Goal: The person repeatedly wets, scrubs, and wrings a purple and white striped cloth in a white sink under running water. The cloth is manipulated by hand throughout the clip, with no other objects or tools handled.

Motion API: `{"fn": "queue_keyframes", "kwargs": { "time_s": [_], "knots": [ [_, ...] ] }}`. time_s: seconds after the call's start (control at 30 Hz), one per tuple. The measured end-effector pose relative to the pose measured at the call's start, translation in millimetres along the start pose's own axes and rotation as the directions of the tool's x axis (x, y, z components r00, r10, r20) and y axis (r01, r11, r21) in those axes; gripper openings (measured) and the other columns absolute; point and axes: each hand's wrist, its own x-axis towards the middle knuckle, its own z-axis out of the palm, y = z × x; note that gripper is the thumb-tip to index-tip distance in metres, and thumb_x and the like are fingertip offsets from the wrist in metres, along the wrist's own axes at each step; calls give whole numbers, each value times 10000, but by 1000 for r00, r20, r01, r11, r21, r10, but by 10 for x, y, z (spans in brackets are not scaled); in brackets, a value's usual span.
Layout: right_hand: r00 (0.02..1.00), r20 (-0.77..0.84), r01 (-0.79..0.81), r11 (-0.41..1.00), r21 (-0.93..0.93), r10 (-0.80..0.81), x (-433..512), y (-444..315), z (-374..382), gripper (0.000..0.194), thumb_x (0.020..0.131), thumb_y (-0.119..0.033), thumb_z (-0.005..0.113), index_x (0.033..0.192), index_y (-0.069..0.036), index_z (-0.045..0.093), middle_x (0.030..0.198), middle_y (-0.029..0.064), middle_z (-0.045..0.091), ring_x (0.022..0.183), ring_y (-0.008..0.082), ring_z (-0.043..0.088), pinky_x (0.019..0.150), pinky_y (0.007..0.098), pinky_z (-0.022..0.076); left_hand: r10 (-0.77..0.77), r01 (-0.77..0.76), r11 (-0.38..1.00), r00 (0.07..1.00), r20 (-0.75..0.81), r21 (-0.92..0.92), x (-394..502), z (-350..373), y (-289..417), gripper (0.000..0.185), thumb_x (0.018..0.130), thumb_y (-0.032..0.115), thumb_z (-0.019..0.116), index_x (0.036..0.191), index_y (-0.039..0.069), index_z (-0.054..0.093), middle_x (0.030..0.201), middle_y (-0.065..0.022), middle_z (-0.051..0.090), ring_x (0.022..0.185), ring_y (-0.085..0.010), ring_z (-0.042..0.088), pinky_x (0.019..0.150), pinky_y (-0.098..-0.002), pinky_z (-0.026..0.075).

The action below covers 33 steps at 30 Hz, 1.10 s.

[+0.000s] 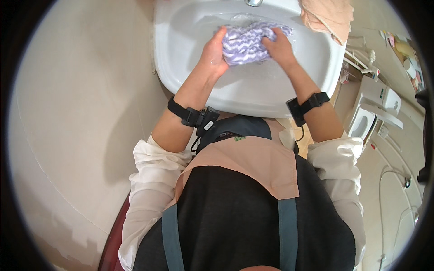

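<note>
A wet cloth with purple and white wavy stripes (245, 45) is bunched between my hands over the white washbasin (251, 108). My left hand (215, 52) holds its left end, thumb up along the edge and palm wet. At its right end my right hand (279, 47) grips the fabric between thumb and fingers; some of those fingers are hidden. Water stands in the back of the bowl, around and behind the cloth. Part of a chrome fitting (253, 2) shows at the basin's back edge.
A peach towel (327, 17) hangs over the basin's back right rim. Further right are white pipes with a valve (373, 69), a white toilet (362, 123) with its lid, and a shelf with several small items (405, 50). A pale wall (84, 84) rises on the left.
</note>
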Motion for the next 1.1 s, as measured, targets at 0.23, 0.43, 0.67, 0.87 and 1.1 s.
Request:
{"fn": "queue_keyframes", "kwargs": {
  "time_s": [0.23,0.43,0.67,0.87,1.1],
  "knots": [
    [961,-235,-203,951,-235,147,185,568,116,486,712,-264,597,1127,-66,440,1083,246,426,913,366,529,806,421,427,282,22,252,955,-95,967,97,-369,3,520,816,353,501,1066,-102,483,1074,-221,526,1074,-321,466,898,-396,358],
    [960,243,225,896,-383,-138,82,423,479,423,728,-263,602,1120,-194,459,1084,181,416,946,362,491,766,441,447,196,-76,-667,941,274,741,358,-325,-339,571,820,348,470,1314,118,298,1390,-174,185,1291,-372,91,1000,-530,162],
    [992,27,118,819,-562,-124,559,418,428,287,755,-255,551,1019,-157,497,1009,141,435,931,333,485,729,451,450,140,-56,-686,968,208,725,811,-199,-420,633,807,483,417,1340,183,257,1398,-159,156,1288,-394,51,954,-641,50],
    [919,391,248,690,-680,54,670,360,473,361,811,-375,416,1033,-102,496,989,191,510,1011,366,459,775,447,425,83,34,-781,995,49,623,1006,-147,-414,606,795,481,427,1330,232,290,1393,-96,229,1293,-370,75,977,-603,21],
    [870,492,260,886,-385,-41,603,570,366,385,795,-348,460,1096,-111,494,1068,229,473,991,393,457,811,454,405,87,-88,-726,972,217,682,850,-260,-318,570,779,399,496,1293,195,357,1376,-116,256,1289,-331,142,1000,-561,81]
  ]
}}
